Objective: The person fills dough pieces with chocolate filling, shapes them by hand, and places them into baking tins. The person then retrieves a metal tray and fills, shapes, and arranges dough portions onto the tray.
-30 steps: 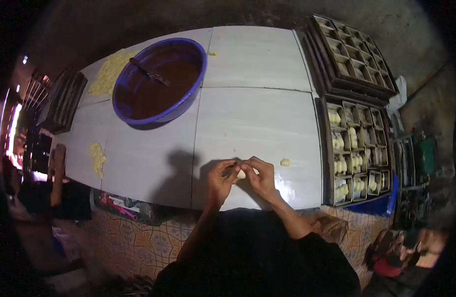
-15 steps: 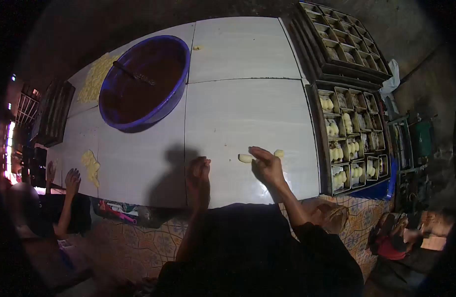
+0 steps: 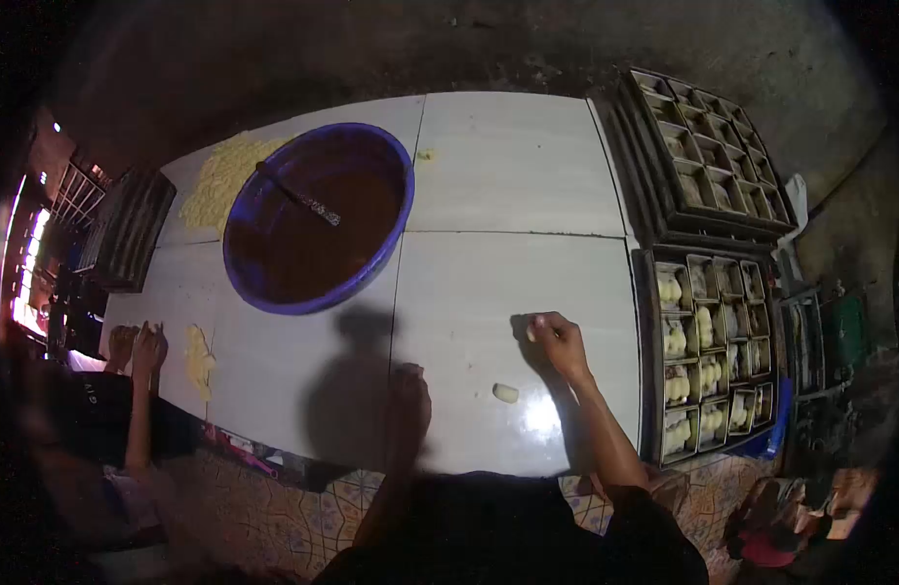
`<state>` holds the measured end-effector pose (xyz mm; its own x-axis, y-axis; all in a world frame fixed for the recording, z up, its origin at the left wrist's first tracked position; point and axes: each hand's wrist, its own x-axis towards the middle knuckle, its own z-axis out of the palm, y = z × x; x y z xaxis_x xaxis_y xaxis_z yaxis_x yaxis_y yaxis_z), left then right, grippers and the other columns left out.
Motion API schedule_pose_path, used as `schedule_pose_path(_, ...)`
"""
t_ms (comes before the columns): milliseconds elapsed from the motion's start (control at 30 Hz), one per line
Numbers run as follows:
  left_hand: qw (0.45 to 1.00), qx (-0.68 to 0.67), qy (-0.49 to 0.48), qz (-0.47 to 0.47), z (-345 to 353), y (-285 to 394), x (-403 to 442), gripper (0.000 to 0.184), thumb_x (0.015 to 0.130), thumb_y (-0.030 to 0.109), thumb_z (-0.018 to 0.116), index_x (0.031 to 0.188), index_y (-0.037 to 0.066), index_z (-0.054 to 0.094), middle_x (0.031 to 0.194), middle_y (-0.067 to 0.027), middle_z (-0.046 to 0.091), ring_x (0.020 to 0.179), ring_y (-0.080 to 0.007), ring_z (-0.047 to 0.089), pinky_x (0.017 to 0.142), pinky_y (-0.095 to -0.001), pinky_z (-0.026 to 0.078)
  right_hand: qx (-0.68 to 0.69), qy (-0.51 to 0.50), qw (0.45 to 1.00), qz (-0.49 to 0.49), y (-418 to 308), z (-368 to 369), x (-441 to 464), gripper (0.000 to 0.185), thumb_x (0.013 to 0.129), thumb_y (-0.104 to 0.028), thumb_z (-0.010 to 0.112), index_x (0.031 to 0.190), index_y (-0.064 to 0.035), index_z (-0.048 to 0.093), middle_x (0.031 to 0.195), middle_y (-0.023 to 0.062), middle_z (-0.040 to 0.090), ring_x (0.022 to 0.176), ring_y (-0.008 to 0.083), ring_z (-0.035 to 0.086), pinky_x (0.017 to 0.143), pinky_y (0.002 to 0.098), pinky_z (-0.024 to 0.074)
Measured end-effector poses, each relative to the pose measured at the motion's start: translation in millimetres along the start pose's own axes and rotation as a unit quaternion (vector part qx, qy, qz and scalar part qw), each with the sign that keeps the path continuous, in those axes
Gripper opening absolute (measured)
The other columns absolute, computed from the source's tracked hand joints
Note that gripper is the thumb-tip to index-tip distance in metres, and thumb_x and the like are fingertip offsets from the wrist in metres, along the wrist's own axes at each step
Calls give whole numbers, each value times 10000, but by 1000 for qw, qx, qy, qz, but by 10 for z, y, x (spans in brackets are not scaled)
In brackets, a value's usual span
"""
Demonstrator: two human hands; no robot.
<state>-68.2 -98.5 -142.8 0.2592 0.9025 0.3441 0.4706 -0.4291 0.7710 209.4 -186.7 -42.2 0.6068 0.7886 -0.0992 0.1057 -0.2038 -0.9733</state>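
Note:
My right hand [image 3: 560, 349] is closed in a pinch above the white table, with a small piece of pale dough [image 3: 531, 332] showing at its fingertips. A short roll of dough [image 3: 505, 392] lies on the tabletop between my two hands, touched by neither. My left hand [image 3: 409, 402] is in shadow near the table's front edge. Its fingers look curled inward, and whatever they may hold is hidden.
Baking tins [image 3: 647, 356] at the right hold dough pieces in several compartments; more tins [image 3: 708, 224] are stacked behind. A blue basin [image 3: 403, 234] of brown filling contains a utensil [image 3: 298, 200]. Flattened dough [image 3: 199, 363] lies near a co-worker's hands [image 3: 145, 346] at left.
My right hand has moved from above the dough pieces and closed on one; the other lies on the table. The view has tilted. At left, the co-worker's hands have come together.

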Motion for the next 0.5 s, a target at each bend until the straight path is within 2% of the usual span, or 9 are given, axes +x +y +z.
schedule_pose_path(100,999,12,-5,45,311,-344,346,91,900,108,577,956,49,616,915,-133,618,831,-296,612,735,-392,505,-131,-62,985,-95,140,25,576,236,895,-129,559,1030,48,638,842,89,629,819,180,576,796,290,471)
schedule_pose_path(200,995,-3,-16,101,393,504,1226,100,859,83,610,949,40,614,910,-155,630,819,-313,625,705,-396,510,-230,-71,963,-124,-89,64,1038,297,774,33,525,1053,61,621,863,146,594,902,271,562,833,323,472)
schedule_pose_path(233,992,10,-18,128,375,899,1563,107,845,71,619,945,36,613,910,-164,635,814,-321,630,693,-398,512,-219,-60,964,-141,-65,116,1187,260,785,-1,558,1029,55,628,865,159,591,887,291,569,811,344,479)
schedule_pose_path(267,997,-30,-20,74,796,543,1810,118,844,55,605,959,32,614,912,-176,634,834,-324,632,725,-390,512,-208,-48,964,-157,-16,164,1286,230,796,-34,591,1005,49,635,868,172,589,873,310,575,788,365,487)
schedule_pose_path(300,988,-80,-17,128,975,526,2218,155,841,43,600,995,22,607,905,-179,632,860,-329,625,750,-378,504,-199,-37,964,-171,46,188,1358,207,807,-68,623,981,43,642,871,185,586,858,330,582,766,386,494)
schedule_pose_path(333,995,-43,-58,75,931,860,2583,197,831,20,593,1027,10,605,934,-169,637,884,-328,619,794,-368,493,-221,-41,956,-190,85,212,1415,204,799,-56,634,985,30,638,916,167,577,849,320,581,750,382,495)
schedule_pose_path(367,978,-108,31,177,1386,379,2904,265,833,19,584,1096,-6,585,1021,-181,621,959,-333,595,854,-376,471,-210,-22,958,-194,125,232,1443,220,791,-31,641,1005,19,640,952,152,559,811,308,573,719,377,493)
schedule_pose_path(467,998,-10,23,55,1607,400,3592,352,854,62,567,1194,-24,529,1166,-216,562,1102,-352,533,973,-406,410,-122,-43,985,-111,92,203,1678,272,817,-54,624,1076,28,617,959,139,540,867,296,539,771,377,463)
schedule_pose_path(500,1000,13,18,-2,1669,369,3768,367,859,72,564,1209,-27,518,1184,-220,552,1123,-355,520,989,-413,399,-136,-48,979,-146,118,235,1855,295,820,-56,619,1105,23,605,979,144,541,907,300,534,798,378,457)
